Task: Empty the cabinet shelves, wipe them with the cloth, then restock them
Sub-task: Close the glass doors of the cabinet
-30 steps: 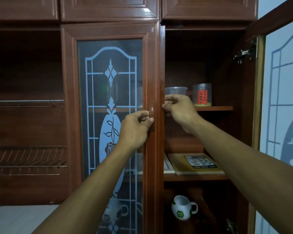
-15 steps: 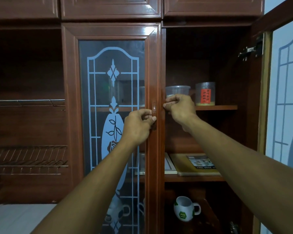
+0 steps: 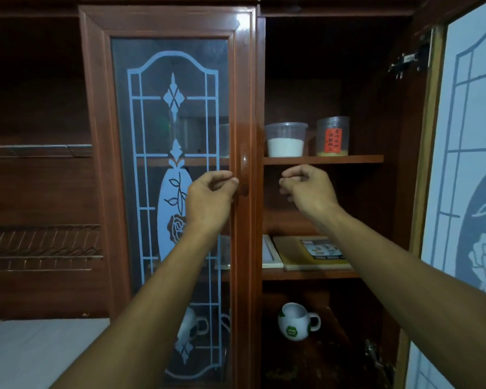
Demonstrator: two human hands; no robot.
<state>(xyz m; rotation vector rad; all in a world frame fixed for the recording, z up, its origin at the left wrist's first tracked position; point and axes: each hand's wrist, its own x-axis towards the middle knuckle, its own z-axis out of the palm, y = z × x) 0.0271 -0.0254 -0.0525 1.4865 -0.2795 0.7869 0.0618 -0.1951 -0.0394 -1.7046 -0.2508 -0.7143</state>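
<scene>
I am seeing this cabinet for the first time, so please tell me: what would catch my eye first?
The left hand curls beside the handle of the closed glass door with its white flower pattern; the right hand hangs curled before the open side. There, a tub of white powder and an orange-labelled tub stand on the top shelf, a white mug at the bottom.

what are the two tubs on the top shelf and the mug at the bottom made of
Tub with white powder: clear plastic by the look, contents showing through its wall. Tub with orange label: cloudy translucent plastic, likely. Mug: probably glazed ceramic, glossy white with green patches.
</scene>
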